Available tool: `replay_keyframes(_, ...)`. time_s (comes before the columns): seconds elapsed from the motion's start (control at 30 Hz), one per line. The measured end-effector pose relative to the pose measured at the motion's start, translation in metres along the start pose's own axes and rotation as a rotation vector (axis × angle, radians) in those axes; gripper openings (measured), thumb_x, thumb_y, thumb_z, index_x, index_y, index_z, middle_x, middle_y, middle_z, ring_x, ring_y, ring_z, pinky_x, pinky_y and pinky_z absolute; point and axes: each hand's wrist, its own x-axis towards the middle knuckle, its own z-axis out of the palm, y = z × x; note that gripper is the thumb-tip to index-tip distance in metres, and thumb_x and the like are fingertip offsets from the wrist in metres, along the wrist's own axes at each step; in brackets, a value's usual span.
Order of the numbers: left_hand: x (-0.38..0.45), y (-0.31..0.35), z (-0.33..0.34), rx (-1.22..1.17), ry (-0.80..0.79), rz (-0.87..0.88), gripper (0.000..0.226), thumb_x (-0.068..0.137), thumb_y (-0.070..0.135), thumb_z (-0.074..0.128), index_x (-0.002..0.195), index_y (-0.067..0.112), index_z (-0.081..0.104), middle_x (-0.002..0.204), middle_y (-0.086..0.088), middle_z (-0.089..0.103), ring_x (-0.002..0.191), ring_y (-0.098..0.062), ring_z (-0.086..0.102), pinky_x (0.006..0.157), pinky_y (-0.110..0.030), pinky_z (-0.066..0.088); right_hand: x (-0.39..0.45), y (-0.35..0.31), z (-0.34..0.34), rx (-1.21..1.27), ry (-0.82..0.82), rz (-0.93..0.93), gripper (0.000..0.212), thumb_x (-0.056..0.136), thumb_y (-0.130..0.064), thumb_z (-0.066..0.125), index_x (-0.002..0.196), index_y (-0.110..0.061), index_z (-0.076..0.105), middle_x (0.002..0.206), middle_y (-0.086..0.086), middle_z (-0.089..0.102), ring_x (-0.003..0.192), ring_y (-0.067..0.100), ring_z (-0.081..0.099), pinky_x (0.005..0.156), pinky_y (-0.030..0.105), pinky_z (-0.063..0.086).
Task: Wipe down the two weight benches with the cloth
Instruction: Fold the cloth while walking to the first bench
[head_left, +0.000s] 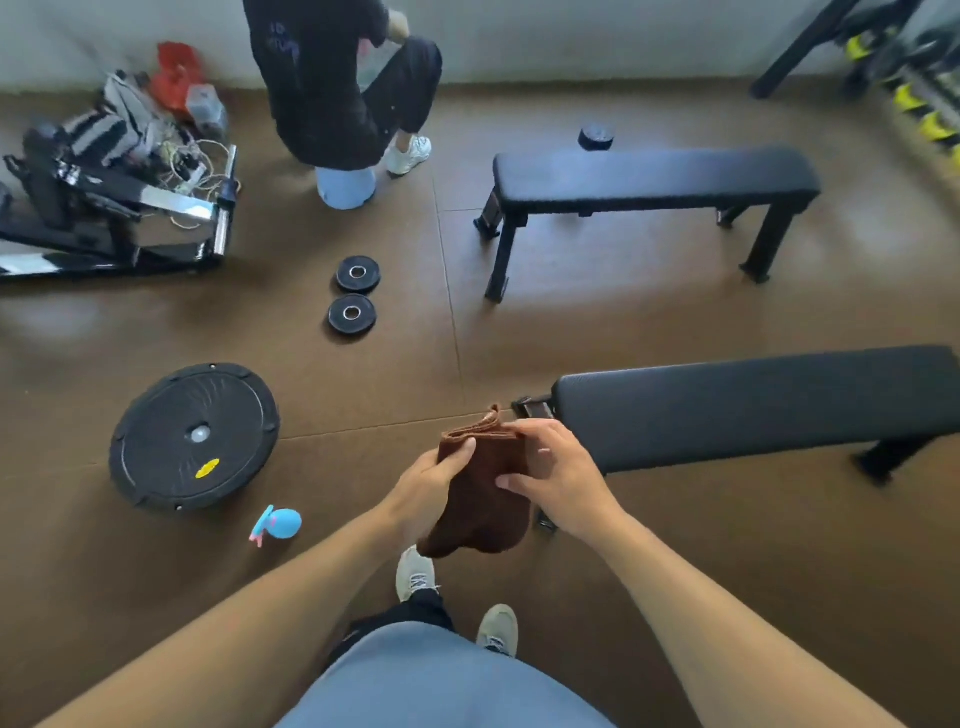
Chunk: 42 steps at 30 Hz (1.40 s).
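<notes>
- Here, a person stands on a brown rubber gym floor (571, 322), looking down at both bare forearms stretched forward.
- The left hand (428, 486) grips the left edge of a folded brown terry cloth (480, 499), thumb lying on top of the fabric and fingers curled beneath.
- The right hand (556, 478) grasps the cloth's right side, thumb pressed on the fabric, fingers wrapped over its upper edge.
- The cloth is held in the air between the hands, its lower part hanging down above the person's pale sneakers (415, 571).
- A black padded flat weight bench (753, 405) stands just right of the hands, its near end close to the right hand.
- A second black padded flat bench (654, 176) stands farther away, roughly parallel to the first.
- On the floor to the left lie a large black round disc with a yellow label (192, 436), two small black weight plates (356, 293), and a small blue and pink toy (278, 524).
- Another person in dark clothing (332, 88) sits on a pale blue stool at the far wall.
</notes>
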Motion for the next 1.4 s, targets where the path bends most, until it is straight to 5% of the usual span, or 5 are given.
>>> replay_keyframes(0.23, 0.038, 0.008, -0.019, 0.189, -0.071, -0.059, 0.039, 0.102, 0.053, 0.048, 0.102, 0.021, 0.071, 0.109, -0.01, 0.074, 0.108, -0.029, 0.068, 0.108, -0.051, 0.046, 0.01, 0.002, 0.005, -0.174, 0.073, 0.035, 0.026, 0.088, -0.029, 0.08, 0.079, -0.029, 0.056, 0.091, -0.005, 0.066, 0.086, 0.015, 0.06, 0.081, 0.043, 0.057)
replay_keyframes(0.43, 0.069, 0.021, -0.038, 0.128, -0.27, -0.127, 0.051, 0.095, 0.062, 0.054, 0.127, 0.025, 0.066, 0.119, -0.013, 0.073, 0.11, -0.035, 0.07, 0.103, -0.051, 0.052, 0.032, -0.001, -0.002, 0.29, 0.12, 0.271, 0.041, 0.086, -0.027, 0.083, 0.119, -0.034, 0.062, 0.112, -0.007, 0.075, 0.109, 0.014, 0.07, 0.099, 0.036, 0.057)
replay_keyframes(0.6, 0.089, 0.036, -0.039, 0.028, -0.297, -0.203, 0.052, 0.095, 0.057, 0.058, 0.131, 0.019, 0.061, 0.119, -0.008, 0.074, 0.105, -0.025, 0.073, 0.087, -0.04, 0.06, 0.033, 0.01, -0.009, 0.463, -0.132, 0.48, 0.074, 0.075, -0.082, 0.067, 0.135, -0.039, 0.062, 0.136, -0.018, 0.065, 0.141, 0.014, 0.047, 0.12, 0.042, 0.028)
replay_keyframes(0.9, 0.139, 0.034, 0.005, 0.288, -0.137, -0.171, 0.061, 0.084, 0.073, 0.056, 0.115, 0.023, 0.075, 0.111, 0.004, 0.076, 0.105, -0.019, 0.071, 0.106, -0.043, 0.049, 0.04, 0.04, -0.04, 0.635, 0.186, 0.544, 0.025, 0.097, -0.025, 0.069, 0.116, -0.01, 0.061, 0.109, 0.005, 0.078, 0.103, 0.019, 0.075, 0.09, 0.035, 0.06)
replay_keyframes(1.4, 0.27, 0.074, 0.133, 0.144, 0.221, -0.005, 0.023, 0.092, 0.03, 0.074, 0.111, 0.02, 0.08, 0.1, 0.009, 0.078, 0.095, -0.006, 0.066, 0.08, -0.017, 0.047, 0.197, 0.128, -0.192, 0.517, 0.147, 0.514, 0.032, 0.105, -0.011, 0.056, 0.134, -0.019, 0.065, 0.119, -0.008, 0.071, 0.107, 0.008, 0.062, 0.076, 0.015, 0.047)
